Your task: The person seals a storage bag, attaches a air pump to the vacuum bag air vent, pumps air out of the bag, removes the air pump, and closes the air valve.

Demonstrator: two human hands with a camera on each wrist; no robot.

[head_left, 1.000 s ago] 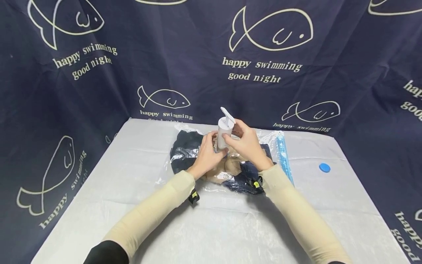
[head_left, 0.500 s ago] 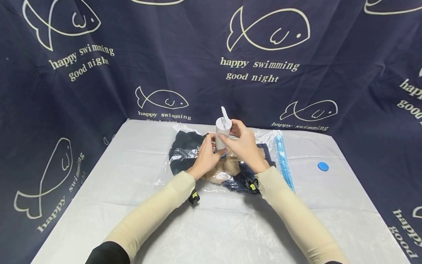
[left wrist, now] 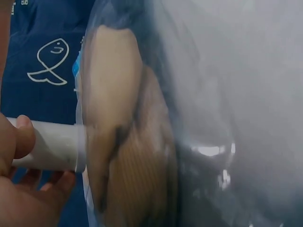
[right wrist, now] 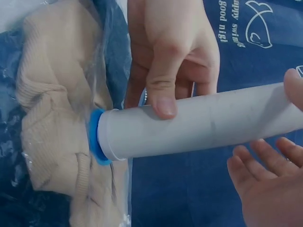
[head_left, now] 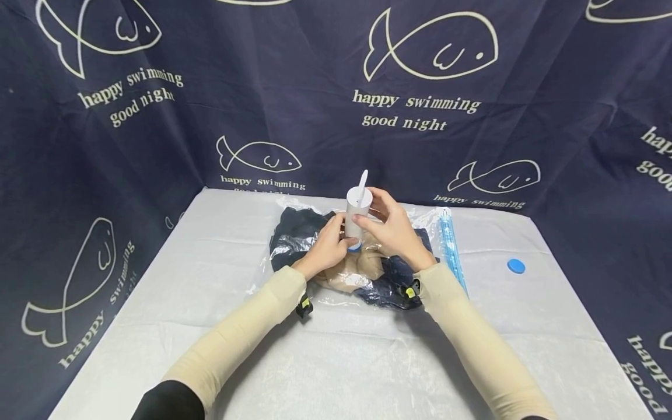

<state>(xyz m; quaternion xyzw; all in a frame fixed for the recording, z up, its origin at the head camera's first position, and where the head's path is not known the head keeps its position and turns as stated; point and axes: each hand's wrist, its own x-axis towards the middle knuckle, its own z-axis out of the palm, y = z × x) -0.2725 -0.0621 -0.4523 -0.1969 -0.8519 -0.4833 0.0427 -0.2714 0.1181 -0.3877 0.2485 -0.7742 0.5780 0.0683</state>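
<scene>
A white hand pump (head_left: 356,220) stands upright with its thin handle (head_left: 363,179) folded up at the top. Its lower end meets a blue valve ring (right wrist: 98,137) on a clear plastic storage bag (head_left: 452,251) holding folded clothes, beige (right wrist: 57,109) and dark. Low on the pump, my left hand (head_left: 326,245) holds its base with the thumb across the front; its fingers are partly hidden behind. My right hand (head_left: 395,232) grips the upper barrel between thumb and fingers. Ribbed beige cloth shows through the plastic in the left wrist view, beside the pump (left wrist: 54,146).
A round blue cap (head_left: 516,266) lies on the white-covered table (head_left: 357,367), right of the bag. Dark blue fish-print fabric (head_left: 325,70) hangs around the table's back and sides.
The pump has turned about its length, so the handle that leaned right now shows nearly edge-on. My left thumb sits lower, and the blue ring under the pump shows more clearly.
</scene>
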